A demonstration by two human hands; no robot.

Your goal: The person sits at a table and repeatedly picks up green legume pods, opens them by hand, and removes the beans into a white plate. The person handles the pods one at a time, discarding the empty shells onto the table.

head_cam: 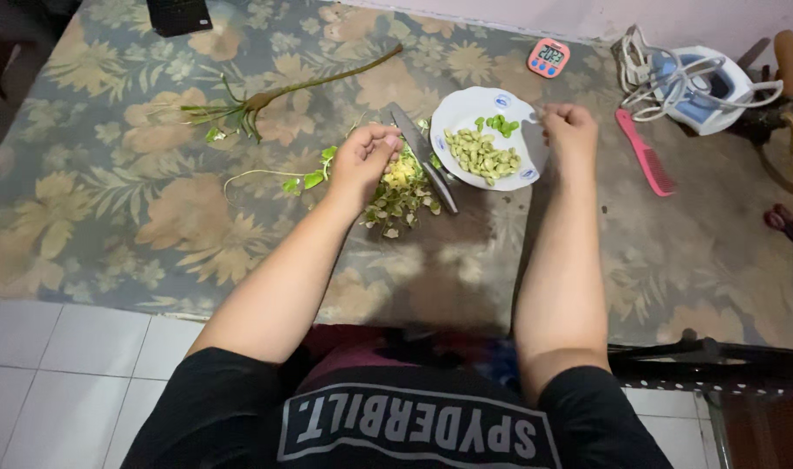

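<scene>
Left hand [364, 156] curled shut over the peel pile [403, 195] beside the knife [423, 158]; contents unclear. Right hand [568, 126] pinched closed at the white plate [466, 108] rim, above the peeled beans [482, 156]. Best to drop beans over the plate's centre and keep fingers off the blade.

Left hand [364, 158] hides the knife [424, 158] handle; right fingertips' contents too small to tell

A person's left hand [364, 159] is curling over a pile of pale peelings [403, 193] beside a knife [423, 157]. The right hand [569, 128] is pinching at the three o'clock rim of a white bowl [466, 106] holding shelled beans [482, 155]. A pink comb [644, 152] is lying at three o'clock.
</scene>
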